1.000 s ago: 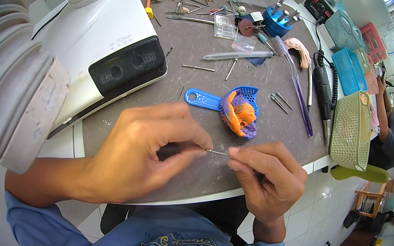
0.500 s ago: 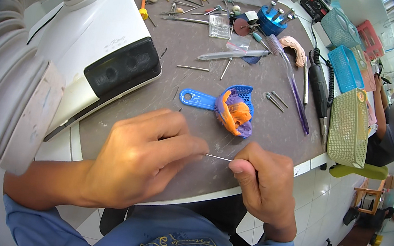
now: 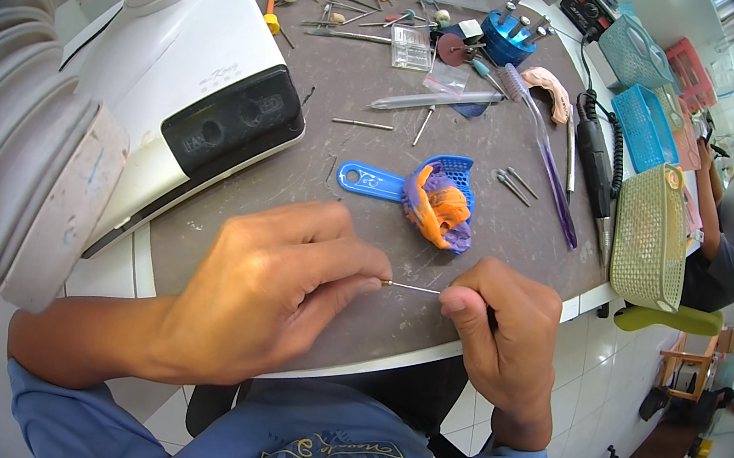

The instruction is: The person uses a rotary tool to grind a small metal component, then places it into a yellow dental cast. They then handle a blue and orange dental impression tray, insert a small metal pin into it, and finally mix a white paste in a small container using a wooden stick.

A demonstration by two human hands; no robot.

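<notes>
A thin metal rod point(image 3: 415, 288) spans the gap between my two hands, above the near part of the bench. My right hand point(image 3: 503, 335) is closed around one end, thumb on top. At the other end, which looks gold-coloured, the thumb and index finger of my left hand point(image 3: 271, 286) are pinched together. Whether those fingers hold a separate small piece is hidden. Just beyond the hands lies a blue dental impression tray point(image 3: 371, 180) filled with orange and purple impression material point(image 3: 444, 204). Several small metal burs point(image 3: 513, 188) rest to its right.
A white box with a dark panel point(image 3: 232, 123) and a ribbed hose point(image 3: 19, 128) crowd the left. Rotary bits, a blue bur holder point(image 3: 506, 42), a purple toothbrush point(image 3: 550, 160) and a handpiece point(image 3: 594, 157) lie farther back. Baskets point(image 3: 648, 238) and another person's arm point(image 3: 712, 196) are at right.
My left thumb and index finger have closed in on the rod's gold-coloured tip. My right hand has shifted slightly right and away from me with the rod.
</notes>
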